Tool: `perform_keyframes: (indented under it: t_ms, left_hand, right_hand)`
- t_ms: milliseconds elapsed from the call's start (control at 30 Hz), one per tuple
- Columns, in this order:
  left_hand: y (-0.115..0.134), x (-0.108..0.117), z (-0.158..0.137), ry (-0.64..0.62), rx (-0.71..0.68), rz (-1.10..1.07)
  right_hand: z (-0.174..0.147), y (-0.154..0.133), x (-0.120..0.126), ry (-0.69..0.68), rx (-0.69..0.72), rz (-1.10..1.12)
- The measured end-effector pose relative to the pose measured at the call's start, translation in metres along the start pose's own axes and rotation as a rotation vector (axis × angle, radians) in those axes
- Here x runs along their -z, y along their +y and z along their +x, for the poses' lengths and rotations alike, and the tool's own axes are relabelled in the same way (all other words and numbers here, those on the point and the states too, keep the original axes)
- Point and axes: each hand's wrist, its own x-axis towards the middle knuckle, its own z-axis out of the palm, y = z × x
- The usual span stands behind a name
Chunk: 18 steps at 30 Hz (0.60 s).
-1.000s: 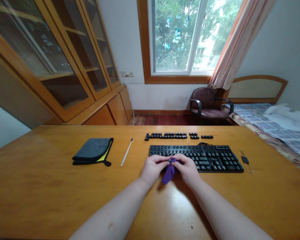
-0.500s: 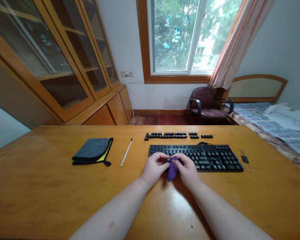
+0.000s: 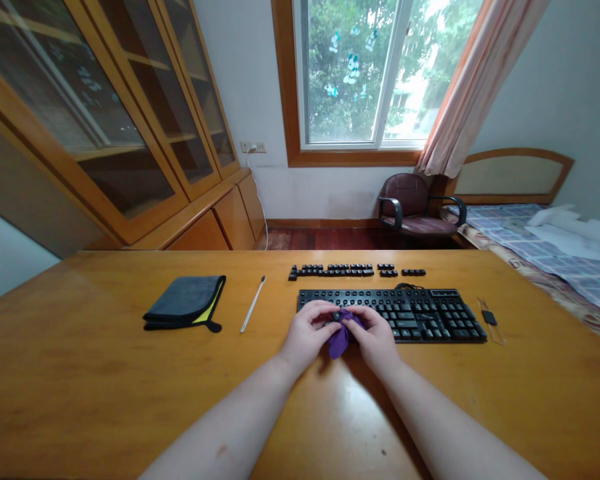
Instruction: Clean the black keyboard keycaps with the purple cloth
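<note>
Both hands meet in front of the black keyboard [image 3: 410,317], covering part of its left half. In my right hand [image 3: 379,335] a small purple cloth [image 3: 338,344] is pinched between thumb and fingers, with a loose end hanging down. My left hand [image 3: 306,333] is closed on a small dark keycap [image 3: 337,315], mostly hidden by the fingers and the cloth pressed against it. Behind the keyboard, several loose black keycaps [image 3: 350,270] lie in rows. The keyboard's upper rows have keycaps off.
A folded grey cloth [image 3: 183,300] with black edging lies left on the wooden desk [image 3: 105,393]. Beside it rests a white toothbrush [image 3: 253,305]. A wire keycap puller [image 3: 489,318] with a black grip lies right of the keyboard. Beyond the desk stands an armchair [image 3: 405,200].
The purple cloth has shifted slightly left and up, and now covers more of the keycap between my fingers. Both hands stay in nearly the same place.
</note>
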Motion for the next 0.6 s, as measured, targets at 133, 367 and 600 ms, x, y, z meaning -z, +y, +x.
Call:
perform_keyframes:
  t_ms: [133, 367, 600]
  left_hand:
    - [0.003, -0.0006, 0.001, 0.034, 0.025, 0.007]
    - [-0.0013, -0.0044, 0.001, 0.089, 0.16, -0.157]
    - [-0.0042, -0.001, 0.0011, 0.061, 0.191, -0.122]
  right_hand:
    - [0.0012, -0.0038, 0.0016, 0.087, 0.001, 0.028]
    - [0.0033, -0.0083, 0.0038, -0.126, 0.058, -0.061]
    - [0.0042, -0.0087, 0.0027, -0.126, 0.023, 0.028]
